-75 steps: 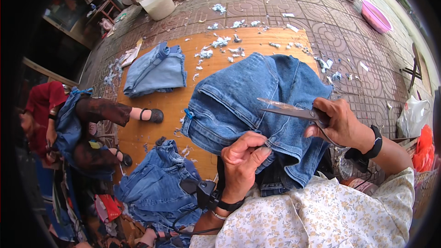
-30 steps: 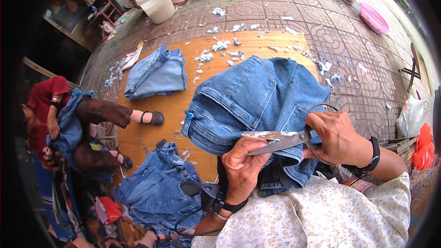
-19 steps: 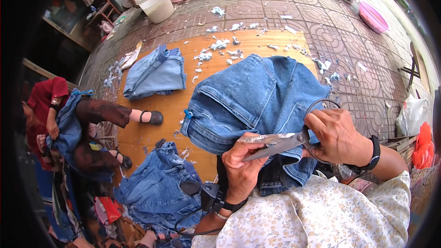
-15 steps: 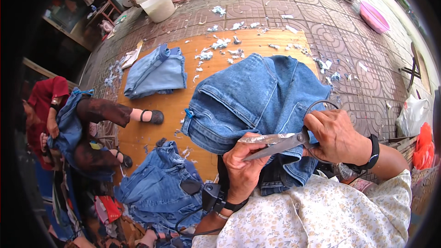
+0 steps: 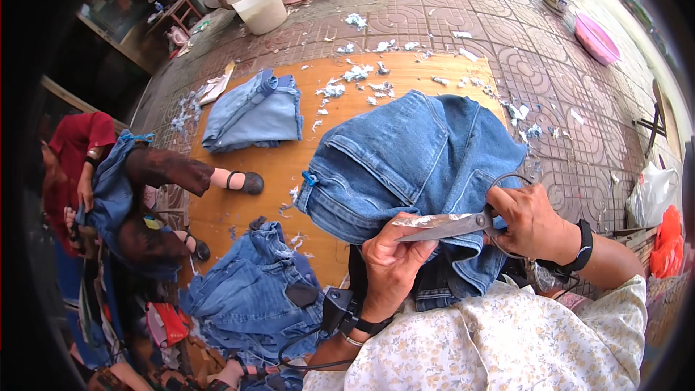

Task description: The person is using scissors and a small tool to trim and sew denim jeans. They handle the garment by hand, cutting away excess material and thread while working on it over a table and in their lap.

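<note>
My right hand (image 5: 532,221) is closed through the loop handles of large metal scissors (image 5: 457,227), whose blades point left and stand slightly apart. Around the blade tips the fingers of my left hand (image 5: 394,264) are pinched together; what they hold is hidden by the blades and fingers. Beneath the scissors a pair of blue jeans (image 5: 405,145) lies bunched across my lap and over the board's edge. Blue thread (image 5: 310,178) is tied at the waistband's left end. Part of the denim also hangs below my right hand.
Folded light-blue jeans (image 5: 250,117) and several fabric scraps (image 5: 356,72) lie on the wooden board (image 5: 271,174). More jeans (image 5: 253,289) are heaped at the near left. A seated person (image 5: 79,152) holds denim at left, with a foot on the board. A white bucket (image 5: 258,6) stands far off.
The scissor blades have drawn closer together, and my left fingers stay at their tips. The whole view has shifted slightly, so things appear a little farther right.
</note>
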The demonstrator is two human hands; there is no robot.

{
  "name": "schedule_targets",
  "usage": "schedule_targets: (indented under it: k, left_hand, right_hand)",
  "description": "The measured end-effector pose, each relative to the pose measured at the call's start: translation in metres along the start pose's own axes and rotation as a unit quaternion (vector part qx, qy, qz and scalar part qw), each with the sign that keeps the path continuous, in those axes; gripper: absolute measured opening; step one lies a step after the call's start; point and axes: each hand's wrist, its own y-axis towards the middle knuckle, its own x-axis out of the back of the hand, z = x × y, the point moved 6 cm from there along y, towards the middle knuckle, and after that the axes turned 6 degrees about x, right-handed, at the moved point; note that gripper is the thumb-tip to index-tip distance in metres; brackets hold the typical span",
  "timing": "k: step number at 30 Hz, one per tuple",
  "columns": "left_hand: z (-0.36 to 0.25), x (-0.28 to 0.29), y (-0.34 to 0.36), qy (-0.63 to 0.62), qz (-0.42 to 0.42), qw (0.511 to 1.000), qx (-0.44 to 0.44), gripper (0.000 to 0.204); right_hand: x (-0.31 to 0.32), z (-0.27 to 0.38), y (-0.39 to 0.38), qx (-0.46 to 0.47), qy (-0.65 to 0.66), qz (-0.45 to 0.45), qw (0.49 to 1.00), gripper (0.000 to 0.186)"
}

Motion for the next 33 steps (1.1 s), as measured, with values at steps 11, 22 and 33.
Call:
schedule_targets:
  k: [11,22,33]
  left_hand:
    - [-0.043,0.002,-0.015,0.29,0.062,0.949,-0.105,0.016]
    - [-0.066,0.028,0.055,0.54,-0.045,0.816,-0.202,0.017]
    - [-0.06,0.173,0.028,0.513,-0.297,0.798,-0.109,0.004]
  right_hand:
    - [0.032,-0.006,0.032,-0.075,0.2,-0.09,0.973,0.041]
    - [0.006,0.005,0.077,-0.065,0.282,-0.074,0.954,0.025]
    - [0.013,-0.011,0.076,-0.07,0.267,-0.095,0.957,0.026]
